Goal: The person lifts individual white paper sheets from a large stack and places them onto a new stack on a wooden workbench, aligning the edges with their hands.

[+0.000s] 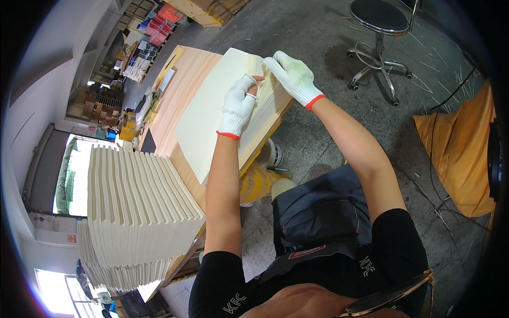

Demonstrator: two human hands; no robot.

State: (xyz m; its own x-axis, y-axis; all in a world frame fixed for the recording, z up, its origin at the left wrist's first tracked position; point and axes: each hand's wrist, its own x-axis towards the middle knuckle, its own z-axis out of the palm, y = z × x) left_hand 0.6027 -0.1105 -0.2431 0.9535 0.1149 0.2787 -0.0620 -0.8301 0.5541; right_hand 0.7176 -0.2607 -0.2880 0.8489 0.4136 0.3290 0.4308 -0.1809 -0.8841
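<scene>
A stack of cream paper sheets lies on the wooden table, its right edge fanned into many thin layers. My left hand, in a white knit glove with a red cuff, rests on top of the stack near that edge. Its fingers are curled, and two bare fingertips poke out of the glove; whatever they pinch is too small to make out. At the far right corner my right hand, fully gloved in white, is closed round the edge of the sheets. The fingers beneath are partly hidden.
A tall pile of folded cream sheets stands left of my left forearm. Along the table's far left edge lie tools and a yellow box. A round black stool is at the upper right, an orange cover at right.
</scene>
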